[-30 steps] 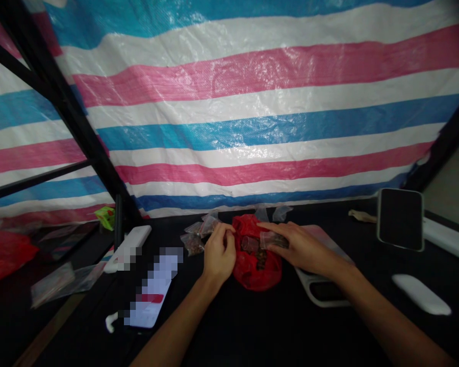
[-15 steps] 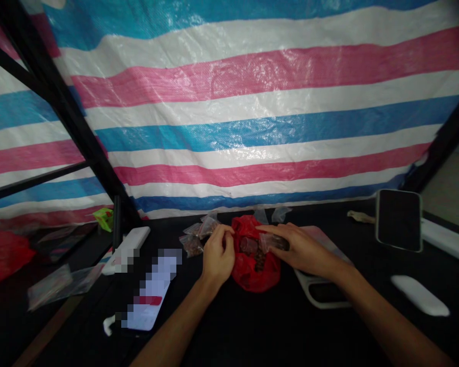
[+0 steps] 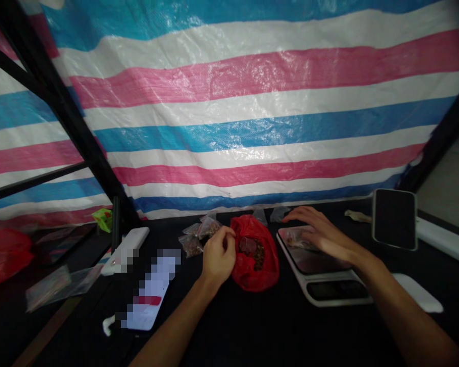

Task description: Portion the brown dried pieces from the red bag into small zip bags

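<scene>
A red plastic bag (image 3: 254,270) lies open on the black table, with brown pieces and a small clear bag of them (image 3: 248,245) inside. My left hand (image 3: 219,256) is shut on the bag's left edge. My right hand (image 3: 319,233) is open, fingers spread, low over a white digital scale (image 3: 329,290). A small clear bag of brown pieces (image 3: 296,238) lies on the scale's platform, under my fingers. Left of the red bag are several small filled clear bags (image 3: 193,244). Two empty-looking clear bags (image 3: 270,214) lie behind it.
A black-screened tablet (image 3: 394,219) stands at the right, beyond a white oblong object (image 3: 416,288). On the left lie a white box (image 3: 126,250), a pixelated packet (image 3: 151,288) and a green packet (image 3: 102,220). A striped tarp (image 3: 252,132) hangs behind the black table.
My right hand has moved right from the red bag to the scale, and the small clear bag it held now lies on the platform. My left hand has stayed on the red bag.
</scene>
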A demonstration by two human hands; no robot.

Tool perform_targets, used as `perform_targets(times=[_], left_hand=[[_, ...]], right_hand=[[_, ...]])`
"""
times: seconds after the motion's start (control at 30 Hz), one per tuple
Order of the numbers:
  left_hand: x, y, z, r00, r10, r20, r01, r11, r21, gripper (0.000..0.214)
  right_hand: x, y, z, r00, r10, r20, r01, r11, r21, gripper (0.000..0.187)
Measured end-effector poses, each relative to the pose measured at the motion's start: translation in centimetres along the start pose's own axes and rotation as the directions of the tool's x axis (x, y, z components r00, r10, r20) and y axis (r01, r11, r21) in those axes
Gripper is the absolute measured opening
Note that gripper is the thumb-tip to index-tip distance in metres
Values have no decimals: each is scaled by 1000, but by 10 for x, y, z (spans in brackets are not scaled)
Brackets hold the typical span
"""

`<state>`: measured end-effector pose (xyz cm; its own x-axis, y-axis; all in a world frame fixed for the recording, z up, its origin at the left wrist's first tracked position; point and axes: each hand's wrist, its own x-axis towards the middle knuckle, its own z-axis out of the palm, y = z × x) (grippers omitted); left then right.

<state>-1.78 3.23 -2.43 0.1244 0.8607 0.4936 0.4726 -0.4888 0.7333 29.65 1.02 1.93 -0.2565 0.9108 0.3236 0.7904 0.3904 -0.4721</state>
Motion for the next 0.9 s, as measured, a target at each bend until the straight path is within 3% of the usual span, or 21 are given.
perform_targets(times=[0.23,0.7,0.9], left_hand=[[0,-1,-1,999,-39,13,39,999,6,22],[1,0,-5,998,-64,-5,64,997,34,22],[0,-3,-3,997,-79,2,79,996,38,20]], right_hand=[[3,-8,2,998,-33,-56,33,999,14,46],[-1,-11,-2,998,26,65,-29,998,52,60],[-1,-11,-4,991,66,120,-71,997,34,56]])
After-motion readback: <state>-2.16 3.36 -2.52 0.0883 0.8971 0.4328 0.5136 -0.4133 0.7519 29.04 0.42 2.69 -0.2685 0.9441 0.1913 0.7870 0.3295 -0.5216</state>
